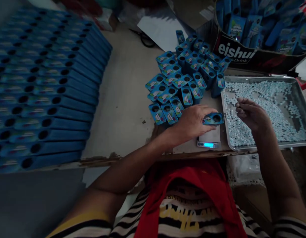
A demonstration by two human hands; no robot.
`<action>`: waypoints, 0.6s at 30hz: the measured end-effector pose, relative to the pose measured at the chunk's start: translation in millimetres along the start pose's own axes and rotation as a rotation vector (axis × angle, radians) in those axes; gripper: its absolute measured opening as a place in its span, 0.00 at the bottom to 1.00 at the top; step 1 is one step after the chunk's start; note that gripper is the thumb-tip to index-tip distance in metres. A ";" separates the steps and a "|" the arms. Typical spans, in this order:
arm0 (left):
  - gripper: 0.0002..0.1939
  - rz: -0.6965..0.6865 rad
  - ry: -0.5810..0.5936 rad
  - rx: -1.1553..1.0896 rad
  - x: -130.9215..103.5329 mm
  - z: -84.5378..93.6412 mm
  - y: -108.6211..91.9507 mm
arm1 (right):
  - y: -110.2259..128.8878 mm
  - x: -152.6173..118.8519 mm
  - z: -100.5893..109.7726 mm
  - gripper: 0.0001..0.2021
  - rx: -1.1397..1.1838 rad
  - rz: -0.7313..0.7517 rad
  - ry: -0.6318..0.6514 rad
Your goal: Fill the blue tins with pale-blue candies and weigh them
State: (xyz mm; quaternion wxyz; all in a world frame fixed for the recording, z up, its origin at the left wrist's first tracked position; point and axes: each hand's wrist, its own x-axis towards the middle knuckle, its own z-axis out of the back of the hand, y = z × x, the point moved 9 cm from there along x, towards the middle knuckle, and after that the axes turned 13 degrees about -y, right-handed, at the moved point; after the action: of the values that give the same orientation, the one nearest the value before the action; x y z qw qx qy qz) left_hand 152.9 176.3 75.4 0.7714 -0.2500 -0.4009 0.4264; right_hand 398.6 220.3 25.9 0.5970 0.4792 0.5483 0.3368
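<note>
Nearest my camera, below the scale point(209, 140), is one red apron point(192, 177). My left hand point(196, 120) grasps one blue box point(212, 119) upright above the scale's pan, fingers wrapped round its sides, the dark hole facing up; I cannot tell whether its base touches the pan. My right hand point(253, 114), to the right of the scale, has thumb and fingertips pinched together over the one metal tray point(295, 144) of pale blue pellets point(242, 130); I cannot tell whether anything sits in that pinch. To handle this well, I would hold the box upright, leave its hole uncovered, pinch only over the tray, and lighten the left grip for a true reading. Beyond the scale, leftward, I count nearly thirty standing boxes point(171, 94), loosely because they overlap. Well left of the scale are ranked boxes point(75, 89), too many to count. Farthest behind the scale are one pair of scissors point(146, 40), leftward, and one printed carton point(257, 59), rightward, packed with uncountable boxes
</note>
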 end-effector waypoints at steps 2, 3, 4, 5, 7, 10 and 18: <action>0.24 -0.016 0.016 -0.024 -7.7 -13.0 -0.5 | 0.0 -9.5 11.8 0.13 -0.080 0.055 -0.050; 0.23 -0.020 0.030 -0.030 -11.6 -20.2 -0.2 | -0.5 -14.4 17.0 0.12 -0.135 0.089 -0.072; 0.23 -0.021 0.046 -0.032 -15.3 -27.0 0.6 | -1.3 -18.8 21.2 0.11 -0.195 0.123 -0.090; 0.23 -0.016 0.062 -0.029 -18.5 -32.8 2.0 | -2.4 -22.5 24.4 0.10 -0.252 0.155 -0.101; 0.25 -0.002 0.086 -0.017 -23.8 -38.4 5.0 | -5.2 -26.4 28.6 0.11 -0.340 0.197 -0.102; 0.35 0.010 0.067 0.025 -29.8 -24.6 7.3 | -9.3 -23.8 36.0 0.11 -0.438 0.210 -0.078; 0.33 0.084 -0.115 0.079 -51.9 58.4 14.4 | 15.1 -24.1 44.8 0.10 -1.076 0.598 -0.014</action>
State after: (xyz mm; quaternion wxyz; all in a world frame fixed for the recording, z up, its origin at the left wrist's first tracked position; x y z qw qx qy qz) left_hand 81.4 141.6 76.2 0.7378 -0.2111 -0.4162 0.4877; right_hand 440.1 193.6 45.5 0.6383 0.2457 0.1395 0.7160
